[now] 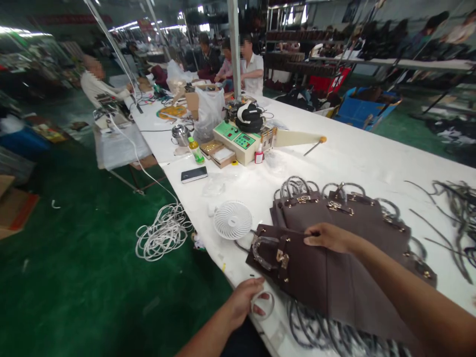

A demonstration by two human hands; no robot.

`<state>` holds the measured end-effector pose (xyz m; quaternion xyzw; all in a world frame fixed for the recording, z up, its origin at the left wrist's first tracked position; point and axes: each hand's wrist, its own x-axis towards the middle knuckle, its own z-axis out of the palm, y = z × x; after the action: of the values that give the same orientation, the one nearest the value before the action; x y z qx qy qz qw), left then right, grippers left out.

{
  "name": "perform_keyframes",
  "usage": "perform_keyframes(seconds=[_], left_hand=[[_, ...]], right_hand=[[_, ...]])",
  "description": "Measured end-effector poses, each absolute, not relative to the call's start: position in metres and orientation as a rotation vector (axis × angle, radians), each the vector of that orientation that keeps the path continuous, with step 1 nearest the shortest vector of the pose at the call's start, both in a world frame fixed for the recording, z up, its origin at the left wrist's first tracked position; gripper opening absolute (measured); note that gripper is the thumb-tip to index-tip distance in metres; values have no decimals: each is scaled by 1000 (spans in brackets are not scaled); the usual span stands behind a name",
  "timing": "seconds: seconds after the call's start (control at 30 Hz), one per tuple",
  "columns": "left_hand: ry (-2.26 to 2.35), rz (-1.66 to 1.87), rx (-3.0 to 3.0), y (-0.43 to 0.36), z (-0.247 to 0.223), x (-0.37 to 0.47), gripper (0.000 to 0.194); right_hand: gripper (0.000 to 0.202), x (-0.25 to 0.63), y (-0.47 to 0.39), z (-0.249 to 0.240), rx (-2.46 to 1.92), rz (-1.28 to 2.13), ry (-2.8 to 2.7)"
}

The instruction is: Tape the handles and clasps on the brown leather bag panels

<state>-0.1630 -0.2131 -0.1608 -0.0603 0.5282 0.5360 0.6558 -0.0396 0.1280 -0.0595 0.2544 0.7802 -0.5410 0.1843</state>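
Observation:
My right hand (pixel 329 237) pinches the upper edge of a dark brown handbag panel (pixel 308 275), which has a plastic-wrapped handle (pixel 260 254) and a metal clasp (pixel 282 259) at its left end. At the table's near edge, my left hand (pixel 247 300) is closed with a pale ring, like a roll of tape (pixel 273 303), hooked on its fingers. Its thumb and forefinger are pressed together close to the panel's lower left corner. Behind the right hand lie several overlapping brown handbag panels (pixel 308 214) with handles and gold hardware. More wrapped handles (pixel 316 322) stick out below the held panel.
A white fan (pixel 233 220) stands left of the panels. Farther back are a black phone (pixel 194 174), a drink bottle (pixel 196 150) and a green-fronted machine (pixel 238 141). Dark straps (pixel 455 208) lie at right. Coiled white cable (pixel 161 235) hangs beside the table. Several people work beyond.

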Motion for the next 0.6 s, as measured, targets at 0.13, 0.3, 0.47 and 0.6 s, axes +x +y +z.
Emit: perform_keyframes(seconds=[0.13, 0.3, 0.47, 0.6], left_hand=[[1152, 1277, -163, -205, -172, -167, 36], [1099, 1269, -252, -198, -183, -171, 29], [1078, 1253, -298, -203, -179, -173, 32], [990, 1174, -286, -215, -176, -167, 41]], right_hand=[[29, -68, 119, -112, 711, -1367, 2450], [24, -82, 88, -134, 715, -957, 2683], [25, -80, 72, -134, 866, -805, 2735], [17, -66, 72, -101, 854, -1086, 2679]])
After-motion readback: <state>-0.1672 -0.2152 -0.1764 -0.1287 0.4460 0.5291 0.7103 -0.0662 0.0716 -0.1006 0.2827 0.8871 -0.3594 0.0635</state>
